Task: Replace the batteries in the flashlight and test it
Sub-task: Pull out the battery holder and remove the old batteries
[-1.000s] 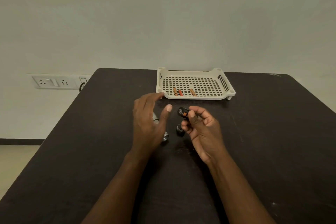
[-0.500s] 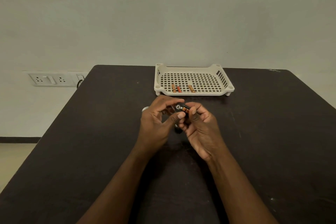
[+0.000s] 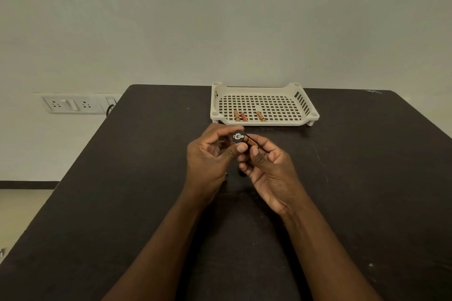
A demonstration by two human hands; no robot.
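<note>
Battery holder: small black cartridge with a metal contact on its round end and an orange-brown cell showing along its side. Located at centre frame, raised above the counter, held between both hands.

Left hand: fingers curled, thumb and forefinger pinching the round contact end of the battery holder.

Right hand: fingers curled around the far end of the battery holder, thumb laid along its near side.

Tray: cream plastic, perforated floor, slotted right wall, short feet. Stands on the counter at upper centre of the frame, just beyond the hands and apart from them.

Loose batteries, three, lying along the tray's near edge: one orange-brown at left, one red just beside it, one orange-brown a little further right, apart from the pair.

Counter: dark, matte surface, filling the lower and middle frame; both forearms reach across it from the bottom edge.

Wall socket panel: white, at mid-left of the frame on the pale wall, with a dark cable plugged in at its right end.

Flashlight body: not discernible; the hands cover the counter beneath them.
</note>
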